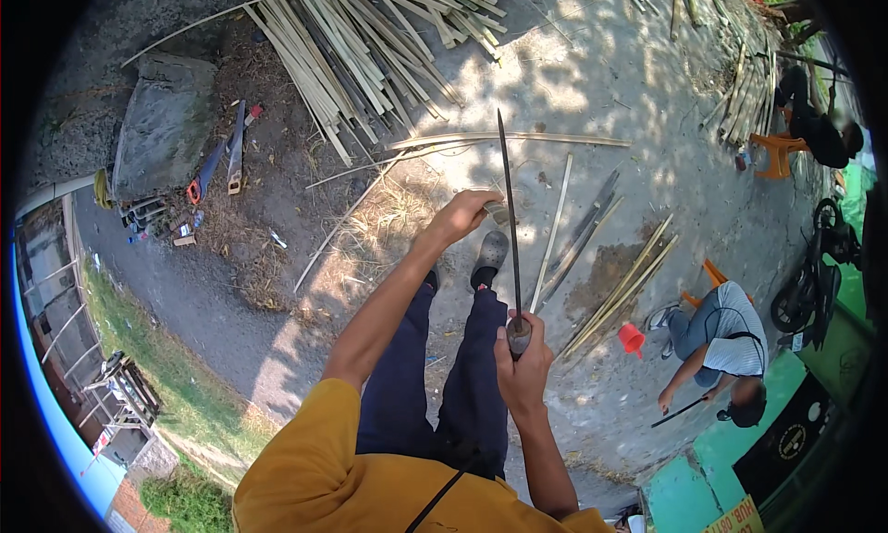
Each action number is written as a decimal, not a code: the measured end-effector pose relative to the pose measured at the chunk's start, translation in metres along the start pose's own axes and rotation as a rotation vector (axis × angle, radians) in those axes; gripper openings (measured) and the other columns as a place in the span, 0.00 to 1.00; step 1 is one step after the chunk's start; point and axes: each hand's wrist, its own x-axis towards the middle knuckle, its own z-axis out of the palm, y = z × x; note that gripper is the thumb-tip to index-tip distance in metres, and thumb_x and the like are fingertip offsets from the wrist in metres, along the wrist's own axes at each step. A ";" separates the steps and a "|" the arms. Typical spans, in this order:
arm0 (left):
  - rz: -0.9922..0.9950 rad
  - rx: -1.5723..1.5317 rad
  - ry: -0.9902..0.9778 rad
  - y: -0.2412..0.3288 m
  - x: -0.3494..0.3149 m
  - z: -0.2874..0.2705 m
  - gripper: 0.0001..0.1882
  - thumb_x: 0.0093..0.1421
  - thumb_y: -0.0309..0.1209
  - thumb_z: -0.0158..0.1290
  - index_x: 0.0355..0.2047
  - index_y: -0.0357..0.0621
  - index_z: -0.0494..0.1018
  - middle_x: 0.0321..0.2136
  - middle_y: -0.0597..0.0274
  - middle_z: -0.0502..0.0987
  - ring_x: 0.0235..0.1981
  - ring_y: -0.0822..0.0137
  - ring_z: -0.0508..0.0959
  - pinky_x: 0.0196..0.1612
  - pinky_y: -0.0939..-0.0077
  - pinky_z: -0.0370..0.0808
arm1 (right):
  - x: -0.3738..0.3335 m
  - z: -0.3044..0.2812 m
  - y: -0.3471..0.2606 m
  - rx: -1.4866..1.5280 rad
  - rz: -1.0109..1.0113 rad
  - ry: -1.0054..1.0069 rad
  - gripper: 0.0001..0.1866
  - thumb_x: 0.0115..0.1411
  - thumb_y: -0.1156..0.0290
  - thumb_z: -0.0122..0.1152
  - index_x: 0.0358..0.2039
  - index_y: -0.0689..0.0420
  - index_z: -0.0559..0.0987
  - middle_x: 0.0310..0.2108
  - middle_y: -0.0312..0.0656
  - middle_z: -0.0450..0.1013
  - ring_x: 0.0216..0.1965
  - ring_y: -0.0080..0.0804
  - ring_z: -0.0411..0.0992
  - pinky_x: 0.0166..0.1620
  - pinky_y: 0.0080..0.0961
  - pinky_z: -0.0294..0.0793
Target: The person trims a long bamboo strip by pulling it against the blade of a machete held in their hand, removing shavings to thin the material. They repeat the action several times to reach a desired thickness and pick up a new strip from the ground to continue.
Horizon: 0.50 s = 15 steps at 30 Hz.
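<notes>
My right hand (524, 362) is wrapped round the handle of a long knife (510, 218). The dark, narrow blade points away from me, tip up, and looks almost edge-on. Ahead and to the left, my left hand (462, 214) is closed, pinching a small flat greyish piece (498, 214) just left of the blade; its kind is unclear. A gap shows between that piece and the knife. Beyond both hands, a pale split bamboo strip (546, 139) lies across the ground.
A large pile of bamboo strips (342, 47) lies at the far left, near a stone block (165, 121) and handsaws (236, 149). Several strips (624, 283) and a red dipper (631, 340) are on my right. A person (731, 334) sits there holding a dark blade, near a motorcycle (814, 274).
</notes>
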 end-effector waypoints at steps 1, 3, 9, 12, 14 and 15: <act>0.001 -0.004 -0.002 0.004 -0.002 0.001 0.18 0.63 0.28 0.61 0.52 0.36 0.77 0.47 0.47 0.83 0.49 0.50 0.84 0.52 0.59 0.81 | 0.000 0.000 0.003 -0.030 0.020 -0.010 0.18 0.63 0.72 0.66 0.50 0.64 0.74 0.29 0.50 0.78 0.28 0.45 0.80 0.33 0.36 0.76; -0.115 -0.026 -0.033 0.010 -0.007 0.003 0.17 0.63 0.27 0.61 0.52 0.36 0.77 0.48 0.46 0.83 0.49 0.49 0.84 0.52 0.60 0.81 | -0.004 -0.002 0.000 -0.040 0.021 -0.017 0.18 0.63 0.72 0.67 0.50 0.64 0.74 0.29 0.50 0.78 0.28 0.45 0.80 0.33 0.36 0.76; -0.108 -0.005 -0.027 0.023 -0.009 0.001 0.15 0.64 0.28 0.60 0.50 0.40 0.79 0.46 0.48 0.84 0.46 0.49 0.85 0.49 0.61 0.80 | -0.021 -0.001 -0.001 -0.021 0.045 -0.037 0.18 0.63 0.72 0.66 0.51 0.64 0.73 0.30 0.51 0.79 0.29 0.45 0.81 0.33 0.35 0.77; -0.100 0.013 -0.007 0.014 -0.013 0.001 0.13 0.64 0.28 0.60 0.49 0.41 0.79 0.44 0.48 0.84 0.44 0.48 0.85 0.48 0.61 0.80 | -0.017 0.003 -0.009 -0.002 0.084 -0.066 0.18 0.63 0.72 0.65 0.51 0.64 0.73 0.30 0.51 0.79 0.29 0.45 0.81 0.33 0.35 0.77; -0.154 0.034 -0.029 0.023 -0.013 0.003 0.13 0.62 0.28 0.61 0.46 0.40 0.79 0.43 0.50 0.85 0.44 0.48 0.85 0.47 0.60 0.80 | -0.021 -0.005 -0.016 -0.009 0.090 -0.051 0.18 0.63 0.72 0.65 0.52 0.63 0.73 0.30 0.51 0.79 0.29 0.45 0.81 0.33 0.35 0.77; -0.145 0.024 -0.034 0.034 -0.011 0.005 0.13 0.62 0.28 0.61 0.46 0.40 0.79 0.43 0.50 0.85 0.44 0.48 0.85 0.47 0.60 0.80 | -0.025 -0.010 -0.017 -0.006 0.073 -0.020 0.18 0.63 0.72 0.65 0.51 0.63 0.73 0.31 0.51 0.80 0.30 0.45 0.81 0.33 0.36 0.77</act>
